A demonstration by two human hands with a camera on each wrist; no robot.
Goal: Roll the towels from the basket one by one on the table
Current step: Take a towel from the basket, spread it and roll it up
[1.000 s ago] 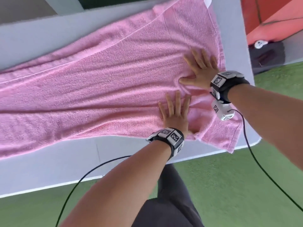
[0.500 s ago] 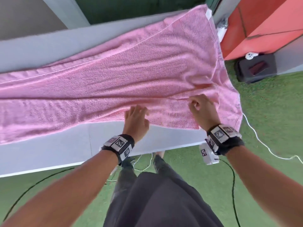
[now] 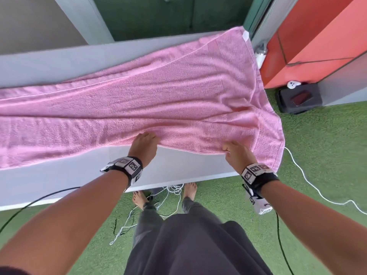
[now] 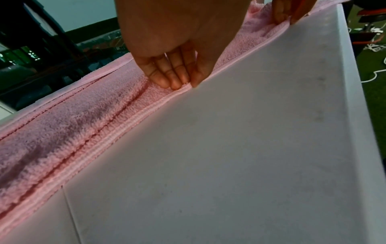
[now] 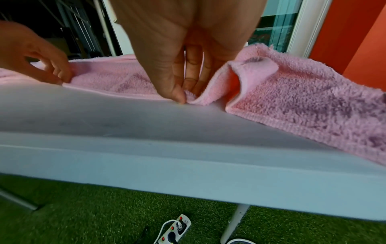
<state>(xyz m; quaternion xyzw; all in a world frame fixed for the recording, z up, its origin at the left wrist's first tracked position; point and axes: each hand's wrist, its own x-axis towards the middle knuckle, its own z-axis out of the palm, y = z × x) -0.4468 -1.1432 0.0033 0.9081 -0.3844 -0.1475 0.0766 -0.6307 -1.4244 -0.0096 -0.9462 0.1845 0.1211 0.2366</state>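
Observation:
A long pink towel point(image 3: 158, 100) lies spread across the white table point(image 3: 59, 181), its right end hanging over the table's right edge. My left hand point(image 3: 146, 144) pinches the towel's near hem point(image 4: 167, 99) between thumb and fingers point(image 4: 173, 79). My right hand point(image 3: 233, 150) pinches the same near hem farther right, where the towel point(image 5: 292, 99) bunches into a small fold beside my thumb point(image 5: 177, 95). The left hand point(image 5: 41, 66) also shows in the right wrist view. No basket is in view.
The table's near strip point(image 4: 229, 165) in front of the towel is bare. A black box point(image 3: 299, 98) and an orange wall point(image 3: 327, 36) stand to the right. White cords point(image 3: 317, 191) and a power strip point(image 5: 173, 231) lie on the green turf near my bare feet.
Both hands left the towel's top, where they pressed flat, and drew back to its near hem, which they now pinch. The head view has pulled back and tilted down.

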